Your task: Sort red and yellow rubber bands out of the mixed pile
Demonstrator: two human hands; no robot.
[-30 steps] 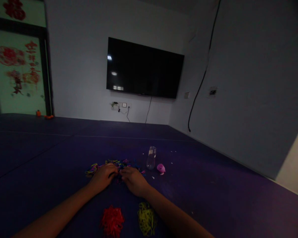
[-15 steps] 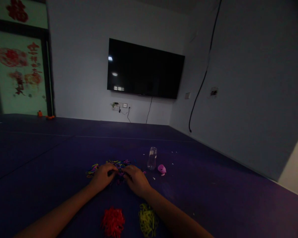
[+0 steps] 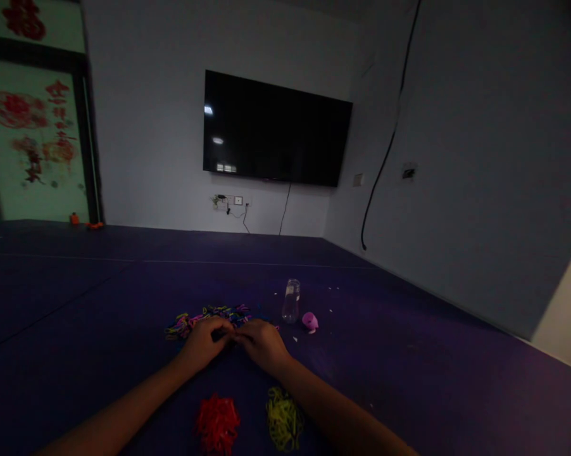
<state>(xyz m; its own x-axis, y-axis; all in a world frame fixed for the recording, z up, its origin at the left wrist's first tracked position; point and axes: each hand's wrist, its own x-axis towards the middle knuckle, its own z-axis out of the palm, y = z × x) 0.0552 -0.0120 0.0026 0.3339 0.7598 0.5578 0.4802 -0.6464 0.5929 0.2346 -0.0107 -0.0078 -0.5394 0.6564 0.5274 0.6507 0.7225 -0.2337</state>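
My left hand and my right hand meet at the fingertips, thumbs and forefingers pinched together. Anything between them is too small and dark to make out. Just beyond my hands spreads a pile of mixed-colour rubber bands, partly covered by my fingers. A heap of red bands lies closer to me, between my forearms. Beside it, near my right forearm, is a heap of yellow-green bands.
A clear plastic bottle stands past my right hand, with a pink cap beside it. Small white scraps dot the purple surface. Orange objects sit at the far left edge. A television hangs on the wall behind.
My left hand has shifted right and slightly towards me, so both hands' fingertips now meet. More of the mixed bands shows on the left. The view has tilted slightly.
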